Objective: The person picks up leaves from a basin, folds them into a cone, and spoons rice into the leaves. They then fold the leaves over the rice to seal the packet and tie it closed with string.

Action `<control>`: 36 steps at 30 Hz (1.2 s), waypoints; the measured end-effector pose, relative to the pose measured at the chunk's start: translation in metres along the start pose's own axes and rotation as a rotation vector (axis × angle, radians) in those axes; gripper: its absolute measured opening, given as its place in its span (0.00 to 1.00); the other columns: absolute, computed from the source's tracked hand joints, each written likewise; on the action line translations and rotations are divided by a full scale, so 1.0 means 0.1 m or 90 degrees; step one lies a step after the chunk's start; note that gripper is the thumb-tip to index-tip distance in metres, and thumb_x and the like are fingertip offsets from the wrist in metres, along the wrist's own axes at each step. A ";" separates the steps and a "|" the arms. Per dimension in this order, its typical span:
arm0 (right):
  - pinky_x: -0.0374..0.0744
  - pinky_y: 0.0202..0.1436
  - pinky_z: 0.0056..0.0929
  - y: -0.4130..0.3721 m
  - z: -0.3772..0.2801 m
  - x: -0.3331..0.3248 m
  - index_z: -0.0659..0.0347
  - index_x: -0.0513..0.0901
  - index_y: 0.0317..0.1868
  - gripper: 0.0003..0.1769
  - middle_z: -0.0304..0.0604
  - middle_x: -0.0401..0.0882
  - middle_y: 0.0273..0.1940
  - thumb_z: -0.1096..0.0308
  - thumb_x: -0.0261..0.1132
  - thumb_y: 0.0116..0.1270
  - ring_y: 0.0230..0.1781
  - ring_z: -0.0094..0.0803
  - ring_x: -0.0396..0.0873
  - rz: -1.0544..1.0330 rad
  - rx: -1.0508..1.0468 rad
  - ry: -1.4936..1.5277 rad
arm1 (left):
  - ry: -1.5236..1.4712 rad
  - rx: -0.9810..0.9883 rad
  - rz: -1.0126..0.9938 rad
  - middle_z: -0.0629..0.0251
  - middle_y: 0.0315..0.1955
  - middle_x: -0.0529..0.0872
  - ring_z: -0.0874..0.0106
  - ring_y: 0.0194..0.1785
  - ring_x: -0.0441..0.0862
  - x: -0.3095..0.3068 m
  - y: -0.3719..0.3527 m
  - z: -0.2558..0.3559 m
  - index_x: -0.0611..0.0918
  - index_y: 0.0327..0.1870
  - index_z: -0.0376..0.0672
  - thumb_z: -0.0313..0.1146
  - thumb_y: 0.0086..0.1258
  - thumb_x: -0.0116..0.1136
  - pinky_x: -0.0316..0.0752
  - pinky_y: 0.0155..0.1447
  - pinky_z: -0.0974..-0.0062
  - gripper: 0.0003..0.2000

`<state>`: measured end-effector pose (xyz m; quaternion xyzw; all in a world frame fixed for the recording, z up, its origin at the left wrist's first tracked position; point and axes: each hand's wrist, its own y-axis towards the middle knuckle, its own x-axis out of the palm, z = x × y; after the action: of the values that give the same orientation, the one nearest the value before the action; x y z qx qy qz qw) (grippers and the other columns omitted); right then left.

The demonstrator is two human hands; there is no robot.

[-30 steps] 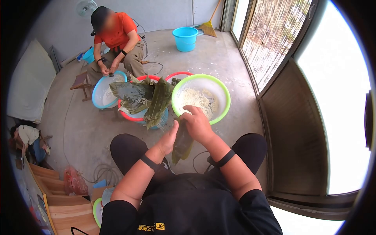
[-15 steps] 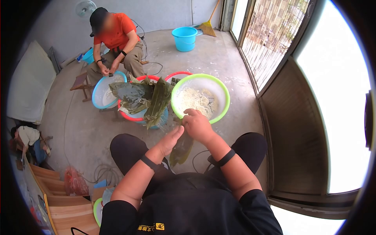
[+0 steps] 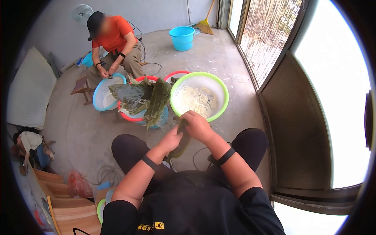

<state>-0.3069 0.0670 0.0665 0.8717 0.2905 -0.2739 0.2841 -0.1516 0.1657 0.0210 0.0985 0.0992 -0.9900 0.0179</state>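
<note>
Between my hands is a long dark green leaf (image 3: 181, 148), folded near its upper end, with its tail hanging down toward my lap. My left hand (image 3: 171, 140) is closed around the leaf from the left side. Over its upper part, my right hand (image 3: 197, 126) has its fingers bent and gripping. Whether anything lies inside the fold is hidden by the fingers. Just beyond my right hand stands a green-rimmed basin (image 3: 225, 96) with pale rice-like grains (image 3: 194, 102). Left of it, wet wide leaves (image 3: 159, 100) and pale strings lie across a red-rimmed basin (image 3: 124, 115).
Opposite me a person in an orange shirt (image 3: 117, 37) sits with both hands over a blue-rimmed basin (image 3: 95, 102). Another red-rimmed basin (image 3: 176, 73) holds small dark packets. Farther back are a blue bucket (image 3: 181, 39) and a broom (image 3: 204, 26). Glass doors run along the right.
My left hand has closed in around the leaf, its thumb no longer sticking up. The leaf's tail has drawn up and shifted slightly left. My right hand stays near the basin's rim.
</note>
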 end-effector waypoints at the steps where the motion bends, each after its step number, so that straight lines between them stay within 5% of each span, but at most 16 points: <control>1: 0.81 0.52 0.45 0.00 -0.01 -0.01 0.58 0.84 0.44 0.16 0.47 0.82 0.45 0.79 0.64 0.53 0.49 0.50 0.82 -0.007 0.006 0.002 | 0.028 -0.010 0.019 0.61 0.57 0.81 0.72 0.58 0.78 0.02 -0.01 0.02 0.69 0.73 0.38 0.25 0.79 0.46 0.72 0.64 0.73 0.22; 7: 0.81 0.52 0.44 -0.08 -0.04 -0.14 0.58 0.83 0.44 0.15 0.46 0.82 0.46 0.77 0.66 0.54 0.50 0.50 0.81 -0.002 0.009 0.003 | 0.030 -0.030 0.068 0.59 0.54 0.83 0.71 0.57 0.79 0.14 -0.02 0.14 0.72 0.69 0.37 0.23 0.77 0.46 0.73 0.63 0.73 0.20; 13: 0.81 0.59 0.43 -0.27 -0.04 -0.25 0.52 0.72 0.70 0.34 0.50 0.74 0.65 0.68 0.71 0.63 0.58 0.51 0.80 -0.011 0.065 0.034 | -0.314 -0.140 0.103 0.59 0.50 0.84 0.66 0.51 0.85 0.14 0.11 0.02 0.76 0.63 0.40 0.20 0.77 0.43 0.81 0.55 0.65 0.17; 16: 0.80 0.61 0.44 -0.41 0.17 -0.14 0.51 0.69 0.74 0.37 0.51 0.70 0.70 0.64 0.71 0.66 0.61 0.52 0.79 -0.063 0.029 0.046 | -0.408 -0.181 0.135 0.58 0.48 0.85 0.62 0.46 0.87 0.07 0.23 -0.04 0.77 0.59 0.40 0.20 0.76 0.43 0.86 0.49 0.58 0.16; 27: 0.82 0.53 0.45 -0.20 0.98 0.23 0.60 0.84 0.55 0.18 0.50 0.88 0.46 0.62 0.67 0.69 0.49 0.49 0.85 -0.065 0.273 -0.006 | -0.420 -0.202 0.258 0.59 0.43 0.85 0.62 0.43 0.87 -0.72 0.87 -0.80 0.77 0.52 0.39 0.20 0.70 0.50 0.86 0.46 0.58 0.11; 32: 0.82 0.52 0.45 0.28 1.35 0.39 0.60 0.84 0.54 0.18 0.51 0.88 0.46 0.60 0.67 0.69 0.50 0.49 0.85 -0.160 0.371 -0.067 | -0.461 -0.226 0.286 0.62 0.46 0.84 0.65 0.47 0.84 -0.96 1.18 -0.30 0.78 0.54 0.40 0.20 0.69 0.51 0.83 0.51 0.62 0.14; 36: 0.82 0.52 0.45 0.70 1.74 0.74 0.59 0.81 0.57 0.21 0.52 0.88 0.47 0.57 0.67 0.69 0.51 0.50 0.85 -0.273 0.443 -0.197 | -0.435 -0.207 0.313 0.64 0.47 0.84 0.67 0.49 0.83 -1.17 1.50 -0.75 0.78 0.56 0.39 0.20 0.69 0.53 0.81 0.54 0.64 0.15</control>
<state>-0.2648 -0.0675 -0.0775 0.7841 0.3090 -0.5359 -0.0494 -0.0141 0.0352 -0.0569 -0.2172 0.2156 -0.9037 0.2993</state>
